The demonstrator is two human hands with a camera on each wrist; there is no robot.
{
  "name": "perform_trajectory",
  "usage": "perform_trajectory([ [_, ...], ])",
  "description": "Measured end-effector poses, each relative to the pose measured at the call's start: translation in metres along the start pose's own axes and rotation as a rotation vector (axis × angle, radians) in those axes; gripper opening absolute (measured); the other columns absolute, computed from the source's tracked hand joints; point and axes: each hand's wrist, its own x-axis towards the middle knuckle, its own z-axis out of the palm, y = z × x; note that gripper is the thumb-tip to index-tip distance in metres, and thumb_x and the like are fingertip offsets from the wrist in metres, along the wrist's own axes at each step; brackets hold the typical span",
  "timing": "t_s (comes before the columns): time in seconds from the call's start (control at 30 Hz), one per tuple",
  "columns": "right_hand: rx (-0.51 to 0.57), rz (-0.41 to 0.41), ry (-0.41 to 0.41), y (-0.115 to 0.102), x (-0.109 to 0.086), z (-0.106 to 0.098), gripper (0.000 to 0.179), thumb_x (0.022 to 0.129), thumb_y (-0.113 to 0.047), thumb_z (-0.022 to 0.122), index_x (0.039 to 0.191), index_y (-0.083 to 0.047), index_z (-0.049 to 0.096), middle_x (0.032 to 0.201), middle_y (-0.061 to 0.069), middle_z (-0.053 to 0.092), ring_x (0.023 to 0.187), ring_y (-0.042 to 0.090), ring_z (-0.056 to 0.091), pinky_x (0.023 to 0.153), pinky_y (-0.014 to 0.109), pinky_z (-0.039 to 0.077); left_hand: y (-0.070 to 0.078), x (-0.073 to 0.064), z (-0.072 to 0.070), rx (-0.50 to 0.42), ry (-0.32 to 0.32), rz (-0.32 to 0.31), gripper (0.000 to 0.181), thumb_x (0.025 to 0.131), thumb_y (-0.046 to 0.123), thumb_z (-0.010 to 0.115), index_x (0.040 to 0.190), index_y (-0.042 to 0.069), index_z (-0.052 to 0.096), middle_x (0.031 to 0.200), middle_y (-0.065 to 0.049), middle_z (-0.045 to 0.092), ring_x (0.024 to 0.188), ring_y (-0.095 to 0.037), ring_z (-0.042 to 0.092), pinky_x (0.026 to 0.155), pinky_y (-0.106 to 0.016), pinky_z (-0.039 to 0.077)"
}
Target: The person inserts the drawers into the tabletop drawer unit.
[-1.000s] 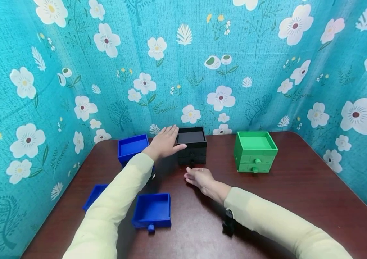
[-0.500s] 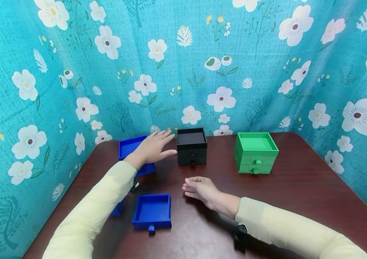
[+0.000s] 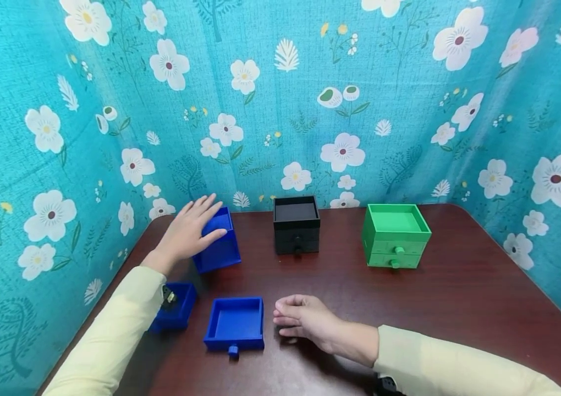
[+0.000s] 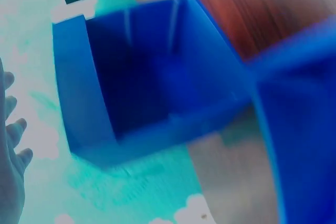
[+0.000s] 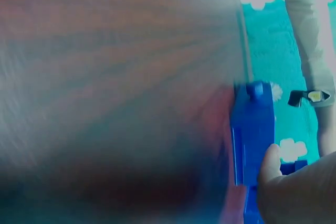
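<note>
With fingers spread, my left hand (image 3: 188,231) hovers at the blue cabinet (image 3: 217,250), overlapping its top tray in the head view. The cabinet's front is hollow, its inside showing in the left wrist view, where fingertips of the left hand (image 4: 13,145) appear at the left edge. My right hand (image 3: 310,324), fingers loosely bent and holding nothing, is low over the table just right of a blue drawer (image 3: 236,322) with a round knob. Another blue drawer (image 3: 177,308) lies further left, partly hidden by the left wrist.
A black two-drawer cabinet (image 3: 297,228) stands at the back middle, both drawers in. To its right is a green cabinet (image 3: 394,239), also closed. A flowered teal curtain (image 3: 280,110) hangs behind the brown table (image 3: 458,297).
My left hand has moved left from beside the black cabinet to the blue cabinet. The right hand has drawn back from in front of the black cabinet to beside the near blue drawer.
</note>
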Motion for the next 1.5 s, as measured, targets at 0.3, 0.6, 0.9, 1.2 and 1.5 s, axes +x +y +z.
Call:
perform_trajectory([
  [0.3, -0.038, 0.039, -0.060, 0.016, -0.015, 0.006, 0.030, 0.096, -0.014, 0.061, 0.113, 0.009, 0.056, 0.101, 0.014, 0.066, 0.094, 0.024, 0.067, 0.076, 0.038, 0.057, -0.040, -0.032, 0.006, -0.007, 0.013, -0.071, 0.077, 0.093, 0.051, 0.057, 0.149, 0.002, 0.037, 0.155, -0.020, 0.028, 0.142, -0.039, 0.024, 0.114, -0.055, 0.016],
  [0.6, 0.004, 0.051, -0.130, 0.031, -0.019, 0.022, 0.025, 0.095, -0.011, 0.061, 0.111, 0.009, 0.059, 0.096, 0.013, 0.068, 0.091, 0.024, 0.068, 0.076, 0.037, 0.057, -0.067, -0.050, 0.017, -0.063, -0.018, -0.129, 0.076, 0.095, 0.048, 0.055, 0.148, -0.003, 0.037, 0.153, -0.023, 0.030, 0.141, -0.039, 0.025, 0.115, -0.053, 0.011],
  [0.9, 0.007, 0.082, -0.152, 0.041, -0.021, 0.035, 0.023, 0.095, -0.009, 0.060, 0.109, 0.009, 0.059, 0.095, 0.013, 0.068, 0.091, 0.025, 0.068, 0.079, 0.040, 0.057, -0.074, -0.057, 0.027, -0.049, -0.057, -0.173, 0.080, 0.095, 0.053, 0.051, 0.150, -0.001, 0.033, 0.153, -0.023, 0.030, 0.143, -0.039, 0.021, 0.115, -0.053, 0.009],
  [1.2, 0.013, 0.101, -0.185, 0.050, -0.020, 0.047, 0.024, 0.096, -0.008, 0.059, 0.111, 0.011, 0.057, 0.095, 0.014, 0.068, 0.094, 0.030, 0.067, 0.082, 0.044, 0.055, -0.078, -0.056, 0.026, -0.015, -0.058, -0.146, 0.079, 0.095, 0.055, 0.051, 0.151, 0.003, 0.032, 0.155, -0.018, 0.030, 0.144, -0.038, 0.020, 0.117, -0.049, 0.004],
  [1.5, 0.040, 0.129, -0.193, 0.056, -0.017, 0.061, 0.026, 0.096, -0.006, 0.058, 0.115, 0.012, 0.056, 0.099, 0.016, 0.068, 0.095, 0.026, 0.066, 0.087, 0.043, 0.053, -0.077, -0.057, 0.025, 0.031, -0.040, -0.131, 0.076, 0.095, 0.052, 0.052, 0.146, -0.001, 0.040, 0.151, -0.021, 0.036, 0.141, -0.038, 0.025, 0.115, -0.054, 0.014],
])
